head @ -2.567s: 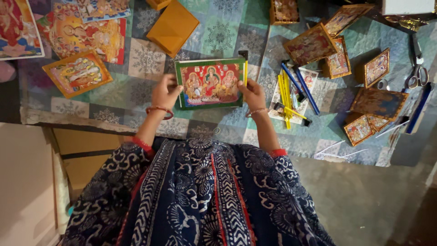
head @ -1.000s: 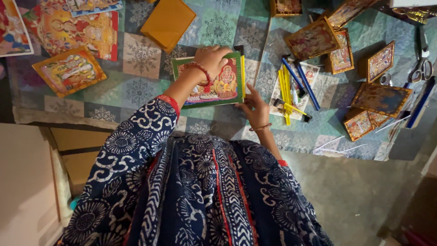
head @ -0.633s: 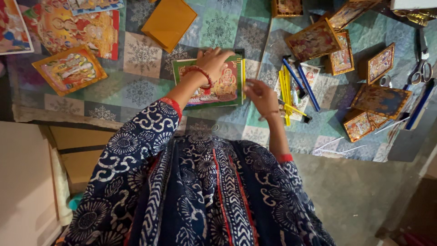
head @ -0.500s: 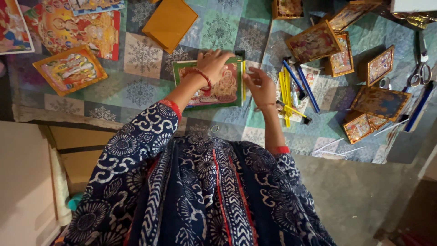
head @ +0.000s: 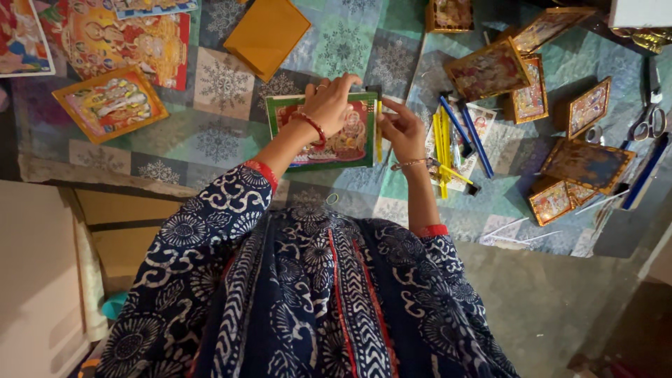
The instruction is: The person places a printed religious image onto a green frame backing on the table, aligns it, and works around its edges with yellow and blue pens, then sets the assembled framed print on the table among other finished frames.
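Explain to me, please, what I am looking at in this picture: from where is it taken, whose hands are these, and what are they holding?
There is no machine here. The picture comes from a camera worn on a person's head, looking straight down, so you see the person's own patterned blue clothing at the bottom and both arms reaching forward. The left hand lies over the top edge of a green-bordered picture on a patchwork cloth. The right hand pinches that picture's right edge, where a yellow strip runs. Beside it lie yellow and blue sticks. Further right are small framed pictures and scissors. To the left lie an orange-bordered picture and a plain orange card.
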A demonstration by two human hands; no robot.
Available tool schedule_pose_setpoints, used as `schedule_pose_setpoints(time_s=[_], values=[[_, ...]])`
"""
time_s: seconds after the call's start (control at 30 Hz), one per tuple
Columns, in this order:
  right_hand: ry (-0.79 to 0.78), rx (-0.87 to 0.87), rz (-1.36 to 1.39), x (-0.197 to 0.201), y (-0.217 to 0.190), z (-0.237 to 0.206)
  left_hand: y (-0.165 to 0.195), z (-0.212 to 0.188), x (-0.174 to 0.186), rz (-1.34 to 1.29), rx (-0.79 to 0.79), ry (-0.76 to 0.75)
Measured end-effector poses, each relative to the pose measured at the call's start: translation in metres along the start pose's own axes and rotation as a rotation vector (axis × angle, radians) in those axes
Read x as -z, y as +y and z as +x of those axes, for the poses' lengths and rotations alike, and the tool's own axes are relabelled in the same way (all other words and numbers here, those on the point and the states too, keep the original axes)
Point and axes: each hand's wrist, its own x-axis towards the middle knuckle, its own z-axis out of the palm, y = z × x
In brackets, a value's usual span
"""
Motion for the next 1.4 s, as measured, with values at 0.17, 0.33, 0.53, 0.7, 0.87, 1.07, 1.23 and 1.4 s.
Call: schedule_pose_setpoints(time_s=[0.17, 0.33, 0.53, 0.7, 0.87, 1.07, 1.23, 1.4], values=[[-0.005, -0.009, -0.023, -0.004, -0.006, -0.003, 0.0, 0.0, 0.0, -0.023, 0.02, -0.011], [-0.05, -0.041, -0.026, -0.005, -0.008, -0.009, -0.002, 0.002, -0.004, -0.028, 0.03, 0.006], [-0.079, -0.013, -0.038, -0.005, -0.007, -0.012, -0.002, 0.0, -0.006, 0.006, 0.017, 0.016], [-0.062, -0.023, 0.003, -0.007, -0.009, -0.017, -0.005, 0.002, -0.01, 0.004, 0.022, -0.026], [-0.045, -0.021, -0.019, -0.007, -0.006, -0.014, -0.015, 0.003, -0.019, -0.057, 0.043, 0.008], [-0.033, -0.023, -0.07, -0.006, 0.003, -0.01, -0.012, 0.01, -0.032, 0.003, 0.2, 0.072], [-0.066, -0.035, -0.043, -0.004, 0.004, -0.01, -0.006, 0.015, -0.026, -0.061, 0.288, 0.039], [-0.078, 0.001, -0.188, -0.004, 0.001, -0.014, 0.001, 0.011, -0.013, -0.092, 0.293, 0.023]])
